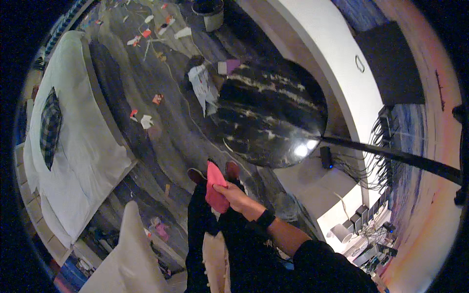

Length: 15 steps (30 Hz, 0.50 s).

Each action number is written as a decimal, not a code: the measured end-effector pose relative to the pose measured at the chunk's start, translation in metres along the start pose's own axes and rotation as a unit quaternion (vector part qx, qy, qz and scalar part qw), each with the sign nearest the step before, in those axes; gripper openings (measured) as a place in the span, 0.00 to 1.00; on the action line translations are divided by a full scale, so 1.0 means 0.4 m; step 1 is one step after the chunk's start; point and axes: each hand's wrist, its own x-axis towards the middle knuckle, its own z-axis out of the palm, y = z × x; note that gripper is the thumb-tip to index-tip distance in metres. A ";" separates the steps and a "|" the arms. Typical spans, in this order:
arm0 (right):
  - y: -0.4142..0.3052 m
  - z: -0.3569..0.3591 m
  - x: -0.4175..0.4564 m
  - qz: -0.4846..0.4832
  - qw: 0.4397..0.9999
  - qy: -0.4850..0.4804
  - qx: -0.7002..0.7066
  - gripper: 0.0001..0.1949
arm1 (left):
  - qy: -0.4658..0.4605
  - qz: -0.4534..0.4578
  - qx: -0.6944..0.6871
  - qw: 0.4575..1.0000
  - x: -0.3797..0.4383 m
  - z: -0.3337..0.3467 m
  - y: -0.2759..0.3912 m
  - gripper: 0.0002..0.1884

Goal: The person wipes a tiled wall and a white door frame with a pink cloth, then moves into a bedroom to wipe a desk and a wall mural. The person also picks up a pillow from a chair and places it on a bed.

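Observation:
A pink, pointed piece of cloth or paper (216, 196) is pinched in my right hand (234, 197), the thumb lying on its upper face. It hangs in front of my legs, just above my shoes (232, 170). A dark band circles the right wrist. My left hand is out of view. Ahead and to the right stands a round table with a black, marble-patterned top (271, 113). Beside its left edge is a torn white sheet-like thing (203, 86), whose material I cannot tell.
Red and white scraps (146, 121) litter the dark floor (172, 143). Left is a bed with a white sheet (78, 154) and a checked pillow (50, 128). A bin (212, 20) stands at the far end. Many cables (370, 150) and electronic devices (361, 216) crowd the right side.

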 end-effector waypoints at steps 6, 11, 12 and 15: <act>-0.069 0.133 0.087 -0.008 0.994 0.025 -0.110 0.17 | 0.020 -0.157 -0.046 0.986 -0.136 -0.147 -0.330 0.18; -0.159 0.233 0.145 -0.091 0.984 0.067 -0.138 0.15 | 0.036 -0.224 -0.054 0.972 -0.122 -0.330 -0.515 0.17; -0.172 0.246 0.152 -0.110 0.982 0.086 -0.123 0.14 | 0.038 -0.225 -0.050 0.972 -0.107 -0.384 -0.539 0.17; -0.229 0.306 0.157 -0.132 0.975 0.125 -0.129 0.13 | 0.064 -0.220 -0.043 0.972 -0.059 -0.532 -0.609 0.17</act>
